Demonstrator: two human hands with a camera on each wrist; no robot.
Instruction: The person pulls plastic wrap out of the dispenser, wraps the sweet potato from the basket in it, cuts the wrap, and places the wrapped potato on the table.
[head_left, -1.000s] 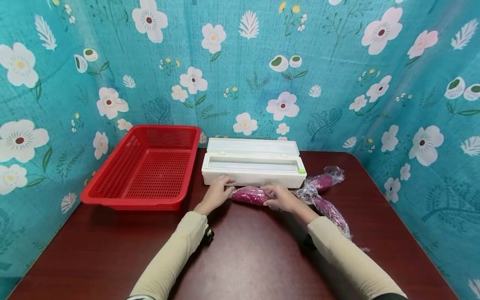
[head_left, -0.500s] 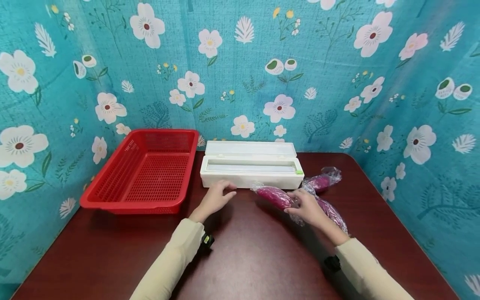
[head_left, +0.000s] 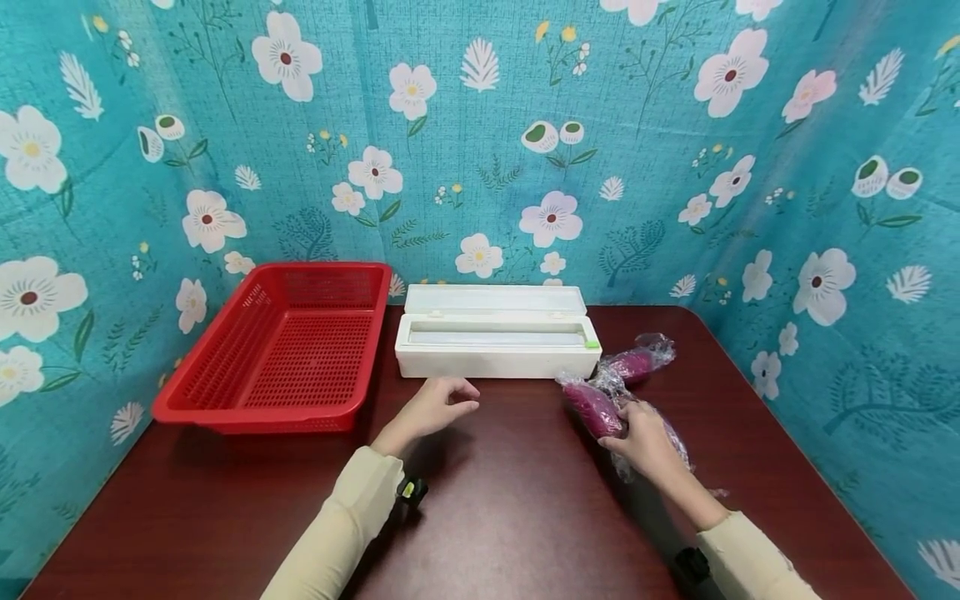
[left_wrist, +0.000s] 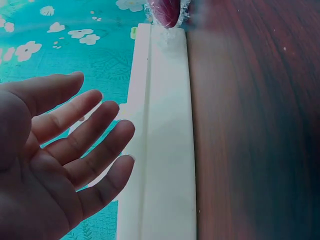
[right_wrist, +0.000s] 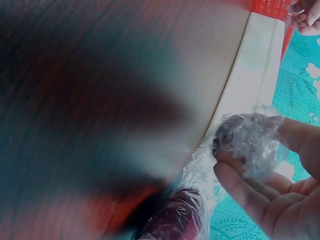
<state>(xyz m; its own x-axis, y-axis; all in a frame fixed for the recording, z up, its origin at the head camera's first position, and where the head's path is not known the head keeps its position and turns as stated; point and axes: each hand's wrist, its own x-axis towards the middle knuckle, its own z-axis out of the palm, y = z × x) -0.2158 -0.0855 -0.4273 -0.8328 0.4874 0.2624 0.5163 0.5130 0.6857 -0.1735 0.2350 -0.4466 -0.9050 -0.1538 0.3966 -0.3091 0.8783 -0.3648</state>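
Observation:
My right hand (head_left: 647, 443) grips one end of a long purple-red piece (head_left: 591, 408) wrapped in cling film, which looks like a vegetable. In the right wrist view, crumpled film (right_wrist: 257, 145) bunches between thumb and fingers. Beside and partly behind that hand lie two more wrapped purple-red pieces: one at the back (head_left: 633, 364), the other (head_left: 677, 443) mostly covered by the hand. My left hand (head_left: 431, 408) holds nothing; its fingers are relaxed and apart in the left wrist view, near the front of the white cling film dispenser (head_left: 498, 363).
The dispenser's lid (head_left: 495, 299) is raised, with a pale roll (head_left: 497, 338) inside and a green slider (head_left: 592, 344) at its right end. A red perforated basket (head_left: 266, 415) stands at the left. Floral cloth (head_left: 450, 167) surrounds the dark red table (head_left: 495, 517).
My right hand has carried the wrapped piece rightward from in front of the dispenser to beside the other wrapped pieces. The left hand has let go of it and stayed near the dispenser.

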